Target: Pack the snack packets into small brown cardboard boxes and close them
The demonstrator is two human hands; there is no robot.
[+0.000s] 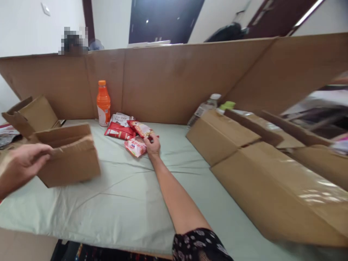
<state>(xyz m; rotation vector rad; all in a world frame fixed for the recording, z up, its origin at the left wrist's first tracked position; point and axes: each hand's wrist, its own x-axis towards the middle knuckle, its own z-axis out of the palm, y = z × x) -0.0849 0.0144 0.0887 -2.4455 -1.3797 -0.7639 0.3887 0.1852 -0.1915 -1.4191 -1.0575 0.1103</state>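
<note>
My left hand (25, 165) grips the near left edge of an open cardboard box (72, 163), thumb pressed on its wall. Further in, my right hand (152, 144) is closed on the right end of a red and white snack packet (141, 127). Beneath and in front of that packet lies a pink packet (136, 146). To their left are a red packet (119, 131) and a white packet (121, 119) with printed lettering. An orange bottle (103, 105) stands upright behind them. The inside of the held box is mostly hidden.
A tall cardboard panel (174, 79) runs along the back of the cloth-covered table (114, 210). Large cardboard boxes (272, 181) fill the right side, with a clear bottle (203, 107) behind them. Another open box (38, 112) sits at far left. A person's head (73, 41) shows beyond the panel.
</note>
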